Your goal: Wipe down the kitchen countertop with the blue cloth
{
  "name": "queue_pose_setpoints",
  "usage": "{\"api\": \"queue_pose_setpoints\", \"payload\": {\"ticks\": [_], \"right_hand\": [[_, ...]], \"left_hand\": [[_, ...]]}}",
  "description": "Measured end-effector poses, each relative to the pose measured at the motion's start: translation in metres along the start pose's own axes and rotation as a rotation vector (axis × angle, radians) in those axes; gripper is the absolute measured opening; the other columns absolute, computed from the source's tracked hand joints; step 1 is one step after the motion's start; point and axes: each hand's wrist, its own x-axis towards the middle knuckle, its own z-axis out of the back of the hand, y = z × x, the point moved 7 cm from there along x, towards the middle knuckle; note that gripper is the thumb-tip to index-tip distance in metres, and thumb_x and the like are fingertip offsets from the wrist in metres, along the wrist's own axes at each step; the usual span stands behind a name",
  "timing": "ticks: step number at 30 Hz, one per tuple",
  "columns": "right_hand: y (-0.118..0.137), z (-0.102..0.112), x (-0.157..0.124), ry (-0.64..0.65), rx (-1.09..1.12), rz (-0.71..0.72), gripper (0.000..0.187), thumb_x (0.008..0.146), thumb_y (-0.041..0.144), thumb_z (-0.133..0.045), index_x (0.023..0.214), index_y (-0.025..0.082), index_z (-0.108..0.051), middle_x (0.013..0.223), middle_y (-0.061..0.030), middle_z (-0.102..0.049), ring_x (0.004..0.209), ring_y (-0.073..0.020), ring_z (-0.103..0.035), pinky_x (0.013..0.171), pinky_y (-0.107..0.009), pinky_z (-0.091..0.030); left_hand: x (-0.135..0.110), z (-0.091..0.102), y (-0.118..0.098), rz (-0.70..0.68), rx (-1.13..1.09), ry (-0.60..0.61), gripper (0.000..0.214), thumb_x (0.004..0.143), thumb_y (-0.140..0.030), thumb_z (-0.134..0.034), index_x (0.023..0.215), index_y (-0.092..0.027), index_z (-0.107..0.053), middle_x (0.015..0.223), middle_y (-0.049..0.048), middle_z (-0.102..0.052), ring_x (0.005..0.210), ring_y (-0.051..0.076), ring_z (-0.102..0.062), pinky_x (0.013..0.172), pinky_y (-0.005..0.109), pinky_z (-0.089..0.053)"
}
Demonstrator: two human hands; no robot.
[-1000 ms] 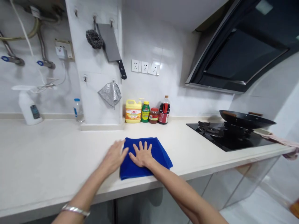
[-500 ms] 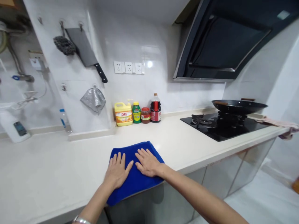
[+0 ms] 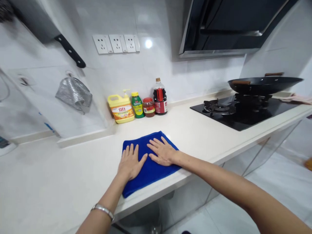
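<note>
A blue cloth (image 3: pixel 148 174) lies spread on the white countertop (image 3: pixel 80 182), close to its front edge. My left hand (image 3: pixel 131 162) rests flat on the cloth's left side, fingers spread and pointing away from me. On the right half of the cloth, my right hand (image 3: pixel 162 151) also lies palm down with its fingers apart. Both hands press on the fabric without gripping it. A silver bracelet (image 3: pixel 103 210) circles my left wrist.
Against the wall stand a yellow detergent jug (image 3: pixel 121 110), a green bottle (image 3: pixel 137 105), a red-lidded jar (image 3: pixel 149 108) and a dark sauce bottle (image 3: pixel 160 99). At right, a wok (image 3: pixel 263 86) sits on the gas stove (image 3: pixel 234 120) below a range hood (image 3: pixel 219 35). A cleaver (image 3: pixel 70 52) hangs upper left.
The cloth, with both hands flat on it, has slid forward from the counter's front edge, where it overhung. The camera view has moved closer and tilted down.
</note>
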Motion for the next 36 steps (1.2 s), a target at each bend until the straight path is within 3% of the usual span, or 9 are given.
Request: {"api": "queue_pose_setpoints", "payload": {"ticks": [7,20,30,33,36], "right_hand": [[-0.027,-0.001,0.034,0.053,-0.009,0.038,0.070,0.102,0.052,-0.024,0.159,0.012,-0.024,0.167,-0.0131,-0.017,0.155,-0.0326,-0.009,0.124,-0.062,-0.004],[-0.105,0.004,0.109,-0.004,0.107,-0.010,0.069,0.099,0.055,-0.033,0.157,0.018,-0.032,0.166,-0.0098,-0.022,0.155,-0.0299,-0.012,0.124,-0.060,-0.003],[-0.145,0.010,0.127,0.019,0.045,-0.132,0.068,0.102,0.052,-0.027,0.159,0.015,-0.024,0.168,-0.0106,-0.017,0.156,-0.0309,-0.009,0.124,-0.061,-0.003],[-0.148,0.010,0.128,0.015,0.036,-0.147,0.069,0.102,0.052,-0.027,0.160,0.015,-0.023,0.168,-0.0104,-0.016,0.156,-0.0308,-0.008,0.124,-0.061,-0.003],[-0.153,0.012,0.121,0.033,0.028,-0.149,0.069,0.103,0.053,-0.026,0.160,0.015,-0.022,0.168,-0.0102,-0.015,0.156,-0.0307,-0.008,0.125,-0.060,-0.003]], "left_hand": [[0.050,-0.003,0.000,-0.029,0.015,0.002,0.082,0.095,-0.067,-0.025,0.158,-0.015,-0.019,0.166,0.0144,-0.015,0.154,0.031,-0.011,0.127,0.046,-0.015],[0.147,-0.005,-0.003,0.009,0.026,-0.020,0.086,0.092,-0.071,-0.020,0.157,-0.015,-0.024,0.164,0.0164,-0.020,0.152,0.036,-0.016,0.124,0.051,-0.022],[0.235,-0.016,-0.015,-0.149,0.029,-0.029,0.084,0.091,-0.068,-0.021,0.156,-0.014,-0.027,0.165,0.0142,-0.022,0.153,0.033,-0.018,0.124,0.049,-0.021],[0.247,-0.022,-0.013,-0.217,0.029,-0.086,0.080,0.091,-0.065,-0.021,0.156,-0.019,-0.031,0.162,0.0103,-0.033,0.151,0.033,-0.024,0.122,0.051,-0.025],[0.245,-0.025,-0.018,-0.241,0.033,-0.115,0.078,0.091,-0.062,-0.020,0.154,-0.020,-0.034,0.159,0.0100,-0.038,0.150,0.034,-0.027,0.120,0.053,-0.028]]}}
